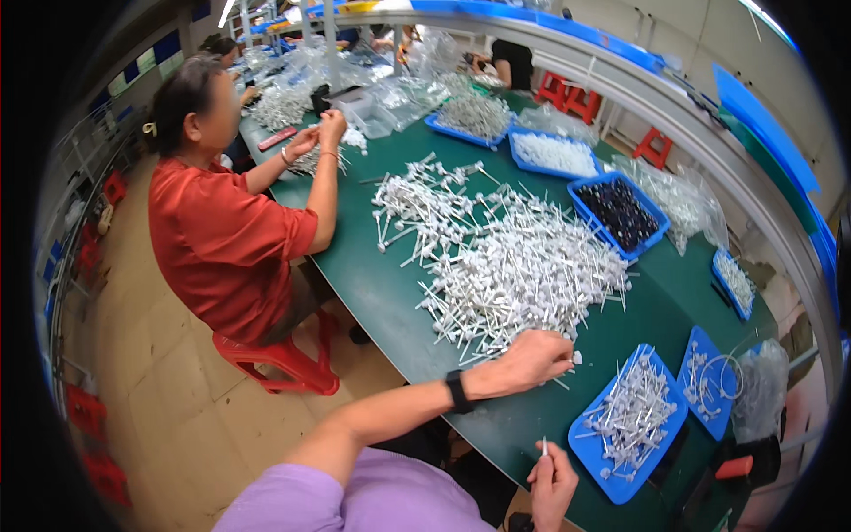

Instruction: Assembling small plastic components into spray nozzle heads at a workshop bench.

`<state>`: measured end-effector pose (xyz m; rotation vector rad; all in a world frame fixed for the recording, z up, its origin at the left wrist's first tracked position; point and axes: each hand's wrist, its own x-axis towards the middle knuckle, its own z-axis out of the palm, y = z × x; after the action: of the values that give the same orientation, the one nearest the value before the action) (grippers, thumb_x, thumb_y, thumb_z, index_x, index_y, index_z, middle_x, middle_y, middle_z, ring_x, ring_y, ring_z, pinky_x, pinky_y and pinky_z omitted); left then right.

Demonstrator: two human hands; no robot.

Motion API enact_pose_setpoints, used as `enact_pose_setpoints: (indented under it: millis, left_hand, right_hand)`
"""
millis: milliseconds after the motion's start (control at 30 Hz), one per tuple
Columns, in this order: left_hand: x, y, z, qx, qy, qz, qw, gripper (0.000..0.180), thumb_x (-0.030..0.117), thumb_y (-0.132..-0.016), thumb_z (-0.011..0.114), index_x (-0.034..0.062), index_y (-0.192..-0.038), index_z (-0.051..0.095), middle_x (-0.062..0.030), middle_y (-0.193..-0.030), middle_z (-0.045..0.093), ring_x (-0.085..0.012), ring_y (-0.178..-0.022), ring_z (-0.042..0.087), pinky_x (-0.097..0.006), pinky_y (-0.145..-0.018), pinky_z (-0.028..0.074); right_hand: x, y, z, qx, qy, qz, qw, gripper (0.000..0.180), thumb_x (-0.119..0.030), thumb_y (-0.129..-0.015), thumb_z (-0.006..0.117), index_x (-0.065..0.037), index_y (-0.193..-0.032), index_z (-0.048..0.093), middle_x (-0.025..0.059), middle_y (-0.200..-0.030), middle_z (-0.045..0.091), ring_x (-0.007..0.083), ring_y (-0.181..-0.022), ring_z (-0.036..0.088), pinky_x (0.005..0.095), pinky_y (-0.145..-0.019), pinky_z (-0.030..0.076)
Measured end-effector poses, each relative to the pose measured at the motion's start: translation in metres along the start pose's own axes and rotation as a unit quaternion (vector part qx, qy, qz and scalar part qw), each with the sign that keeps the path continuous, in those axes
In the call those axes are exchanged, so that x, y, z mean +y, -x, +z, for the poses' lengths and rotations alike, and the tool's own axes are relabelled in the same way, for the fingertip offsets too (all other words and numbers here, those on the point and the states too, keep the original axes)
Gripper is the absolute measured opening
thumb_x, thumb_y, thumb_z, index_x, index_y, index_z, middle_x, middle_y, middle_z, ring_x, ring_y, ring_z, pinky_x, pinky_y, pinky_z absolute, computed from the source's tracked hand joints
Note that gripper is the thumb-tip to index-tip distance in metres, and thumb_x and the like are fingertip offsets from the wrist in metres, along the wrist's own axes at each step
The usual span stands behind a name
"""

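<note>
My left hand (pixel 533 357) reaches over the green table (pixel 381 293) to the near edge of a big heap of white plastic stick parts (pixel 519 270), fingers closed on one small white piece there. A black band sits on that wrist. My right hand (pixel 552 483) is low at the table's front edge, pinching one thin white stick part (pixel 544 448) upright. Just right of both hands lies a blue tray (pixel 592 450) filled with several white stick parts.
A person in a red shirt (pixel 222 239) sits on a red stool (pixel 284 359) at the table's left side, hands raised over parts. Blue trays hold black pieces (pixel 619 213), white pieces (pixel 556 153) and rings (pixel 709 383). Clear bags (pixel 678 197) lie at the right.
</note>
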<state>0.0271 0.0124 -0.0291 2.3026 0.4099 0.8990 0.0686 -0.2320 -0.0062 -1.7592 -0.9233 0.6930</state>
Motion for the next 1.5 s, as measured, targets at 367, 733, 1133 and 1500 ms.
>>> enact_pose_setpoints:
  millis: [367,733,1133,1500]
  left_hand:
    - [0.035,0.108,-0.058,0.075,0.237,-0.234,0.940,0.018,0.003,-0.088,0.069,-0.0008,-0.106,0.071,-0.0082,-0.085,0.073,-0.0127,-0.073,0.071,-0.024,-0.063,0.055]
    - [0.031,0.116,-0.050,0.038,0.387,-0.276,0.879,0.024,0.000,-0.090,0.068,-0.0034,-0.114,0.068,-0.0079,-0.102,0.072,-0.0127,-0.087,0.070,-0.024,-0.075,0.056]
    - [0.037,0.123,-0.048,0.058,0.440,-0.315,0.839,0.024,-0.001,-0.093,0.063,-0.0068,-0.117,0.064,-0.0149,-0.117,0.068,-0.0168,-0.099,0.068,-0.026,-0.078,0.056]
    - [0.038,0.127,-0.036,0.089,0.466,-0.292,0.830,0.027,-0.003,-0.093,0.064,-0.0064,-0.119,0.061,-0.0141,-0.120,0.067,-0.0163,-0.104,0.067,-0.027,-0.086,0.055]
  right_hand:
    - [-0.036,-0.056,0.048,-0.010,0.162,-0.179,0.970,0.023,-0.006,-0.091,0.065,-0.005,-0.114,0.066,0.0153,-0.083,0.067,0.0353,-0.067,0.063,0.0393,-0.056,0.048]
    - [-0.037,-0.053,0.050,0.004,0.263,-0.218,0.940,0.026,-0.014,-0.091,0.067,-0.013,-0.117,0.064,0.0086,-0.069,0.053,0.0295,-0.055,0.059,0.0397,-0.048,0.044]
    - [-0.033,-0.046,0.053,0.004,0.279,-0.214,0.936,0.029,-0.014,-0.091,0.067,-0.014,-0.120,0.063,0.0081,-0.069,0.054,0.0283,-0.052,0.060,0.0390,-0.046,0.046]
    - [-0.032,-0.042,0.052,-0.018,0.266,-0.184,0.946,0.032,-0.009,-0.092,0.063,-0.012,-0.124,0.060,0.0112,-0.072,0.059,0.0330,-0.055,0.063,0.0425,-0.047,0.049]
